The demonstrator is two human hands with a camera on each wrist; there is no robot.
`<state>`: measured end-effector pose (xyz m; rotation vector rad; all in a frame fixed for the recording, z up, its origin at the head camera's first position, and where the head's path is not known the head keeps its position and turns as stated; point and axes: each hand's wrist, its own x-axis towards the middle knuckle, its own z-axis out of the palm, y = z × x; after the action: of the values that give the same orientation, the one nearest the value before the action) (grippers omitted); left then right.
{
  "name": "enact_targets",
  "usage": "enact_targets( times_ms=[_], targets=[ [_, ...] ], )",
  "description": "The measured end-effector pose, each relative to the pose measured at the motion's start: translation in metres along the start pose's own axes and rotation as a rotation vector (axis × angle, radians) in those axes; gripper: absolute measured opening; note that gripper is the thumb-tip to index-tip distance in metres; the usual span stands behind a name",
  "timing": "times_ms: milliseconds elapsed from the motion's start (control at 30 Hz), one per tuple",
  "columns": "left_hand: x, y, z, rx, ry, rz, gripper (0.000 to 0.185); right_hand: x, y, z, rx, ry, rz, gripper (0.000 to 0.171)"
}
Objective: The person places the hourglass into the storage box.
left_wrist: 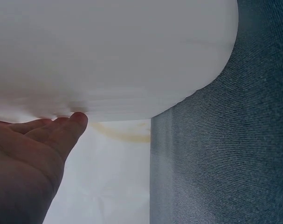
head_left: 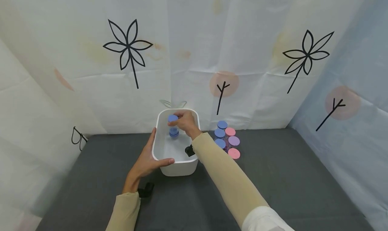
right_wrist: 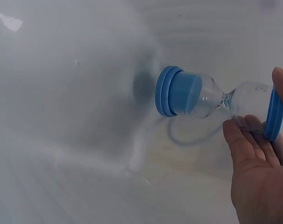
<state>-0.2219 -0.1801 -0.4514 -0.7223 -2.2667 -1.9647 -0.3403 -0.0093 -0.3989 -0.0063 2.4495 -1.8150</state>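
My right hand (head_left: pixel 186 121) reaches into a white plastic bin (head_left: pixel 178 169) and holds a blue-capped hourglass (right_wrist: pixel 211 95) by its upper end. In the right wrist view, thumb and fingers are around the cap at one end, and blue sand sits at the other end. The hourglass stands roughly upright just above or on the bin's floor; whether it touches cannot be told. My left hand (head_left: pixel 148 160) spans the near left corner of the bin, thumb along the front rim. Its straight fingers (left_wrist: pixel 69 133) press the outer side wall.
Right of the bin, several more hourglasses stand close together on the dark grey table (head_left: pixel 272 177), with blue caps (head_left: pixel 219 133), pink caps (head_left: pixel 234 153) and a purple cap (head_left: pixel 234 140). A white patterned cloth (head_left: pixel 194 56) hangs behind, close to the bin's far end.
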Motion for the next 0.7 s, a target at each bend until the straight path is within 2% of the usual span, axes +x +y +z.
enact_targets(
  times_ms=[467, 700],
  targets=[
    [-0.0018, -0.0016, 0.0009, 0.005, -0.005, 0.011, 0.125, -0.0026, 0.0002, -0.0005, -0.057, -0.018, -0.006, 0.051],
    [-0.0010, -0.0013, 0.0007, 0.018, -0.008, 0.031, 0.125, 0.0019, 0.0046, 0.0016, -0.069, -0.094, -0.011, 0.053]
  ],
)
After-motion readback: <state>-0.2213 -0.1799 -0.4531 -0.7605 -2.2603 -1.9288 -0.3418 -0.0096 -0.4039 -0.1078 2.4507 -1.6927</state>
